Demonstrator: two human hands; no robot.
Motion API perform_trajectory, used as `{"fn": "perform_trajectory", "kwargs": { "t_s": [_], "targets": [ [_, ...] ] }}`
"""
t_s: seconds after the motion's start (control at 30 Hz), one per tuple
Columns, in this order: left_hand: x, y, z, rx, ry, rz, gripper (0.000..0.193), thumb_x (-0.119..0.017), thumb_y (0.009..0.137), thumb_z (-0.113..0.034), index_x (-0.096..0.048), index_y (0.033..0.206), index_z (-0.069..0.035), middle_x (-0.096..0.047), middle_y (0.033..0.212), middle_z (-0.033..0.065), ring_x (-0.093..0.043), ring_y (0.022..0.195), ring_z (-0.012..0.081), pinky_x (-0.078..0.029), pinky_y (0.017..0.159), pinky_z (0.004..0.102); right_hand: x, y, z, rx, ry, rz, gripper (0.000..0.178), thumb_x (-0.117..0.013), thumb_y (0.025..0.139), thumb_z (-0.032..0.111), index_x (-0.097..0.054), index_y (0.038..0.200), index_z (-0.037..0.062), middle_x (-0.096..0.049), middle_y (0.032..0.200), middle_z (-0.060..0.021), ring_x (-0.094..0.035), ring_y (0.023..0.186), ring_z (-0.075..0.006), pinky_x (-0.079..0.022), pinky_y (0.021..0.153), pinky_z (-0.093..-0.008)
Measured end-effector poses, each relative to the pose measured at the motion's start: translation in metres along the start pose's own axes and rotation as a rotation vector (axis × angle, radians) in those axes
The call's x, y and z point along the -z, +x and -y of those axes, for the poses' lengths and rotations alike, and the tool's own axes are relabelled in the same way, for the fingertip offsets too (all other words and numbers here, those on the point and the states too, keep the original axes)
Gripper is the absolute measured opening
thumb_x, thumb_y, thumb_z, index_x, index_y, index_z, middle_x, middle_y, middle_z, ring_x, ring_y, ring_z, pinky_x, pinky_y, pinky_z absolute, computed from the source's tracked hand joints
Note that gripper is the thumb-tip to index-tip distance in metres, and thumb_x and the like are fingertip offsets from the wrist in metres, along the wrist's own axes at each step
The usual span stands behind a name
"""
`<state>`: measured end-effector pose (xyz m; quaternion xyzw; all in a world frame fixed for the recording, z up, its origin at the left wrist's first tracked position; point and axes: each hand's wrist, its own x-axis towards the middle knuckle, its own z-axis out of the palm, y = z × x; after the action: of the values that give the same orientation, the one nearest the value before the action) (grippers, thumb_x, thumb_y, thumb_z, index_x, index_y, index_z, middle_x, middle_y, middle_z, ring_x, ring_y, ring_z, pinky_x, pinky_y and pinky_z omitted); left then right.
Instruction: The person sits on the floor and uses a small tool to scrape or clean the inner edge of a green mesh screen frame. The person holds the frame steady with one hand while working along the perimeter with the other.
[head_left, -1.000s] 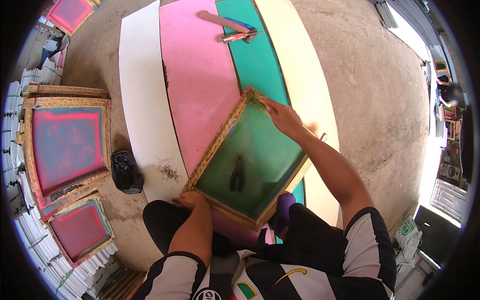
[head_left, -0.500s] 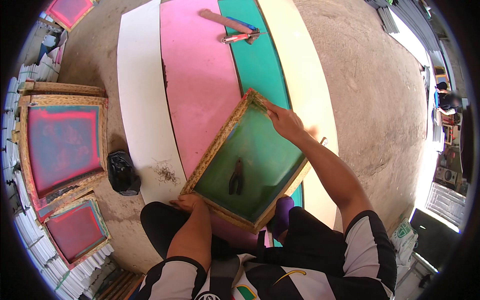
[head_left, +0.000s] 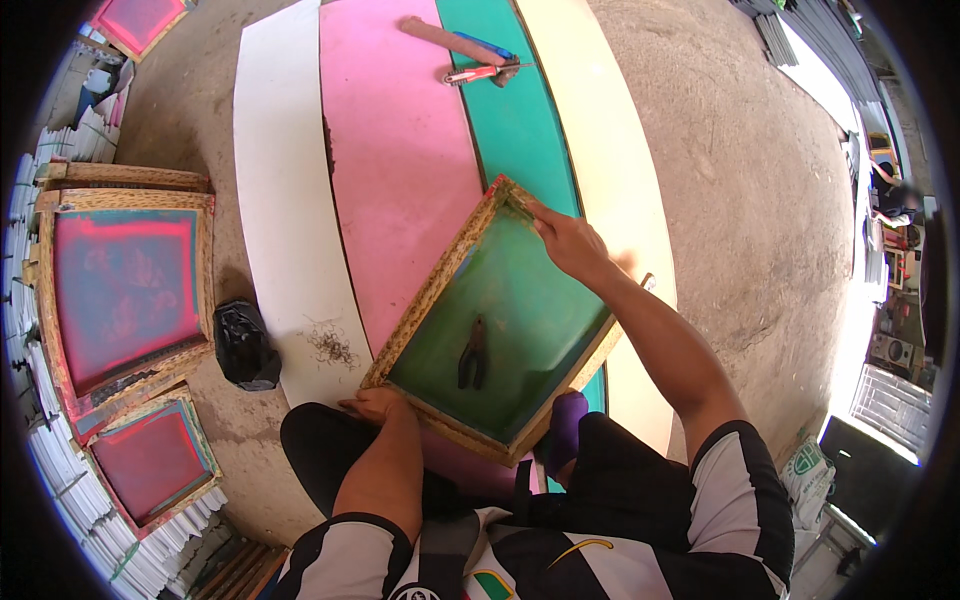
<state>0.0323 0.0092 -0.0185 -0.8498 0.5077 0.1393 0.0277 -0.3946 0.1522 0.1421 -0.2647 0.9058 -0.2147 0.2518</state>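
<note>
A wooden-framed printing screen [head_left: 430, 312] with green mesh lies tilted across my lap and the painted boards. Dark-handled pliers [head_left: 474, 358] rest on its mesh, touched by neither hand. My right hand [head_left: 572, 243] is closed over the frame's far right corner, thumb on the inner edge. At the near left corner, my left hand [head_left: 378, 404] grips the frame from beside and below; its fingers are partly hidden.
Ahead on the striped boards [head_left: 400, 130] lie a hammer [head_left: 445, 40] and a red-handled screwdriver [head_left: 475, 74]. A black plastic bag [head_left: 245, 345] sits at the left, near more framed screens [head_left: 125, 290]. Wire scraps [head_left: 332, 346] lie on the white board. Someone [head_left: 893, 195] is far right.
My hands, the screen and the pliers look the same. The person at the far right has shifted slightly.
</note>
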Motion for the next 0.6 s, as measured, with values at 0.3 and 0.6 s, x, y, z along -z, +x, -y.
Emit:
{"fn": "perform_trajectory", "kwargs": {
  "t_s": [0.3,0.6],
  "targets": [
    [0.009,-0.003,-0.005,0.003,0.056,-0.016,0.060,-0.033,0.101,-0.021,-0.032,0.156,0.004,-0.039,0.157,0.0264,-0.036,0.144,0.0440,-0.029,0.122,0.0472,0.010,-0.002,0.045,-0.135,-0.273,0.156,0.040,-0.049,0.104,0.028,-0.059,0.142,0.0225,-0.073,0.108,-0.0193,-0.069,0.099,-0.0412,-0.053,0.089,-0.0525],
    [-0.008,0.021,0.009,-0.026,0.277,-0.009,0.060,-0.032,0.101,-0.021,-0.031,0.155,0.006,-0.035,0.159,0.0276,-0.029,0.148,0.0425,-0.024,0.124,0.0477,-0.013,0.000,0.023,-0.060,0.164,0.032,0.041,-0.055,0.102,0.025,-0.059,0.143,0.0164,-0.069,0.118,-0.0272,-0.067,0.109,-0.0420,-0.052,0.095,-0.0467]
  ]
}}
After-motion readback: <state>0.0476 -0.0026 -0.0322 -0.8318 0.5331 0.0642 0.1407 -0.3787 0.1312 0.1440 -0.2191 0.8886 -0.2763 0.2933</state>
